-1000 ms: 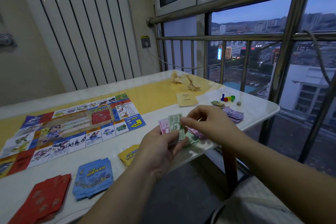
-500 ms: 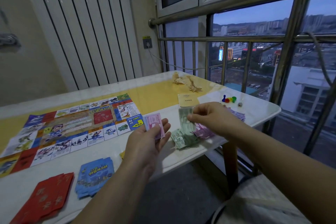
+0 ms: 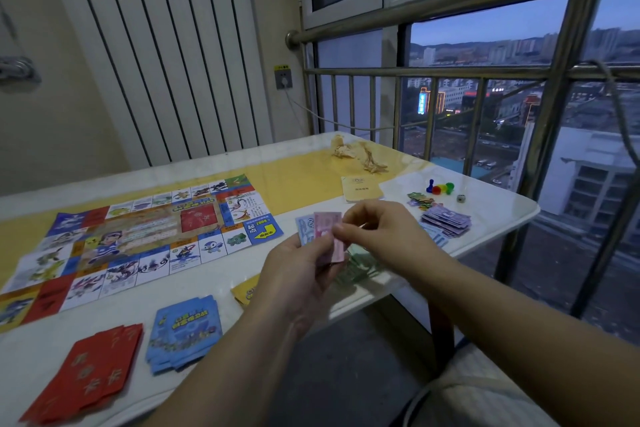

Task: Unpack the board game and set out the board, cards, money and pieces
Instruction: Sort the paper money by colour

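Both hands hover above the table's (image 3: 214,282) near edge, towards its right corner. The left hand (image 3: 298,274) has its fingers curled round a small fan of play money, a blue banknote (image 3: 304,229) behind a pink banknote (image 3: 328,236), and the right hand (image 3: 384,232) pinches the pink note's upper edge between thumb and forefinger. The hands partly hide a loose heap of green banknotes (image 3: 360,269) lying on the table just below them, and the left wrist covers part of a yellow card stack (image 3: 244,291) at the near edge. A few pale blue notes (image 3: 438,239) show past the right wrist, beside a purple banknote stack (image 3: 446,220) near the right edge. Farther towards the right corner sit a small heap of printed tokens (image 3: 419,200), a cluster of coloured pawns (image 3: 440,188) and a die (image 3: 460,198), with a yellow rule booklet (image 3: 361,188) just left of them. A crumpled wrapper (image 3: 360,154) lies near the far edge. The game board (image 3: 138,239) lies unfolded flat across the left half, and a blue card deck (image 3: 185,333) and a red card deck (image 3: 93,378) are fanned side by side along the near edge. A steel railing (image 3: 485,71) runs close behind the right edge.
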Action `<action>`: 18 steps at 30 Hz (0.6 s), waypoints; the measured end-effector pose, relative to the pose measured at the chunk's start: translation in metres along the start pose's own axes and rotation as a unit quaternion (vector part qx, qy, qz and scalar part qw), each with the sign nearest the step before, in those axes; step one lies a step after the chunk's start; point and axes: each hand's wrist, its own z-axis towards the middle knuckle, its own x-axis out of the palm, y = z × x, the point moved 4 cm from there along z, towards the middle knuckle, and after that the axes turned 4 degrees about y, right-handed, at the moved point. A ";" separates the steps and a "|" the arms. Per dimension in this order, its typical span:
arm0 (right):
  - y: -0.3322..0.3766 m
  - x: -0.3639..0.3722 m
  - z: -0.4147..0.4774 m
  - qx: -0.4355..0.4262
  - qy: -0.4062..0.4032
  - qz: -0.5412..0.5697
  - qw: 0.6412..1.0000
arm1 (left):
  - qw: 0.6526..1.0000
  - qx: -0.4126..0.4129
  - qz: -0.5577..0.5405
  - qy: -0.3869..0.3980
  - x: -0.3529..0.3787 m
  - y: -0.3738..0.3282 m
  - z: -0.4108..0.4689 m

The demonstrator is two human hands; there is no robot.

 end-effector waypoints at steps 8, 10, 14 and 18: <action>-0.011 -0.051 0.021 0.046 -0.003 -0.182 0.982 | 0.999 0.003 -0.041 -0.012 -0.007 -0.005 0.008; -0.021 -0.049 0.021 0.063 0.018 -0.249 0.966 | 0.999 0.001 -0.038 -0.009 -0.006 -0.004 0.008; -0.038 -0.046 0.021 0.076 0.004 -0.318 0.945 | 0.999 -0.008 -0.034 -0.012 -0.004 0.000 0.007; -0.027 -0.047 0.015 -0.005 -0.075 -0.264 0.962 | 1.000 -0.020 -0.016 -0.002 0.000 0.005 0.005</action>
